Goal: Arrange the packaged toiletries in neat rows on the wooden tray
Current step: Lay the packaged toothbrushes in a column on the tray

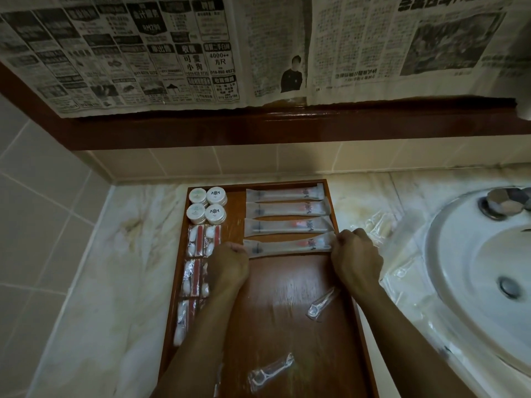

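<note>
A wooden tray (281, 305) lies on the marble counter. Three packaged toothbrushes (286, 209) lie in a row at its far right. A fourth toothbrush packet (287, 245) sits just below them, slightly tilted. My left hand (230, 265) pinches its left end and my right hand (355, 254) pinches its right end. Several round white soap packs (207, 205) fill the tray's far left corner. Below them lie several cotton swab packets (198, 254), partly hidden by my left forearm. Two wrapped floss picks (320, 304) (270, 372) lie loose on the near part of the tray.
A white sink (482, 271) with a metal tap (502, 202) stands to the right of the tray, with clear plastic wrap (402, 254) over its rim. Tiled walls rise at the left and back. A wooden ledge (287, 124) with newspaper above runs overhead.
</note>
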